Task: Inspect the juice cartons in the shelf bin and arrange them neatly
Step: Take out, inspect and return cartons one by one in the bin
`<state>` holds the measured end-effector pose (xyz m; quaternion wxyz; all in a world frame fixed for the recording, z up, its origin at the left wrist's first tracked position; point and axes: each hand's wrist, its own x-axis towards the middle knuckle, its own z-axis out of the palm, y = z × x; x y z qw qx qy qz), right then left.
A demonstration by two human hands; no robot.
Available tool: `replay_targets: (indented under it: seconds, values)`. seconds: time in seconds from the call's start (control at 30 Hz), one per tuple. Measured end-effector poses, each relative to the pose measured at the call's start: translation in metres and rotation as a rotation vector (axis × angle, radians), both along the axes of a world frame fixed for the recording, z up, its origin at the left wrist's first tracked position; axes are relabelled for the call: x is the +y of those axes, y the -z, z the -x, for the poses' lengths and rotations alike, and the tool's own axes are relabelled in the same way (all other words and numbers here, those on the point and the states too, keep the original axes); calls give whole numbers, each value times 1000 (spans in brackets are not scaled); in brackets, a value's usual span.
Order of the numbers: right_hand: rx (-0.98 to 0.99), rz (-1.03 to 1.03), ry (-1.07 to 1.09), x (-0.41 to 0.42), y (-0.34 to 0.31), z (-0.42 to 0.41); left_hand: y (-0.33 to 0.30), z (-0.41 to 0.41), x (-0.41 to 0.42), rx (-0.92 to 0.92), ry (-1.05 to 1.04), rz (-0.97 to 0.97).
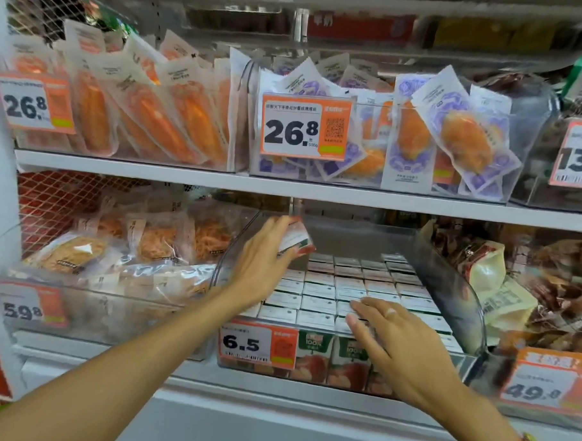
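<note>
Small juice cartons (346,286) stand upright in tight rows, white tops up, filling the clear shelf bin (460,294). One carton (297,237) is tilted, lifted above the back-left rows. Front cartons show apple print.

Your left hand (261,255) holds one carton (297,237) at eleven o'clock above the rows of cartons (326,288) in the bin (460,294); your right hand (397,345) rests on the front rows at five o'clock.

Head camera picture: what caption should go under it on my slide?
Left hand lifts one juice carton while right hand rests on the rows in the clear bin.
</note>
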<state>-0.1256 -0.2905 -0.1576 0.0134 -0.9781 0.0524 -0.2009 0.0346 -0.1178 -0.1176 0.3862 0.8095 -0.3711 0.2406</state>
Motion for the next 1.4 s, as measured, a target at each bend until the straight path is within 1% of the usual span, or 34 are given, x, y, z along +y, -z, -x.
replay_targets:
  seconds: [0.1,0.2,0.33,0.43,0.5,0.6,0.77,0.87,0.93,1.07,1.17,1.27,1.33,1.4]
  values:
    - [-20,-3,6,0,2,0,0,-21,-5,-25,-33,-164]
    - [-35,-5,6,0,2,-1,-5,-39,-5,24,28,-312]
    - [-51,-7,8,1,3,-1,-20,-57,2,46,87,-424]
    - [-59,0,15,2,4,-1,-31,-64,1,49,130,-562]
    - [-52,-1,16,2,4,-1,-35,-65,-3,85,146,-630]
    - [-51,-1,17,3,3,-1,-30,-65,-13,150,145,-661]
    - [-38,-1,16,3,4,0,-14,-67,-26,265,70,-682]
    - [-48,-11,24,4,3,0,-9,-69,-25,332,80,-714]
    - [-55,-20,32,5,2,0,-6,-69,-24,347,87,-734]
    - [-72,-35,45,6,1,1,-3,-70,-24,368,80,-700]
    - [-48,-34,50,5,2,1,1,-67,-23,375,82,-712]
    - [-45,-31,54,4,3,0,4,-59,-22,312,45,-727]
    - [-7,-24,45,3,2,0,3,-46,-19,201,0,-727]
    - [30,-19,32,1,0,0,5,-26,-9,56,-17,-661]
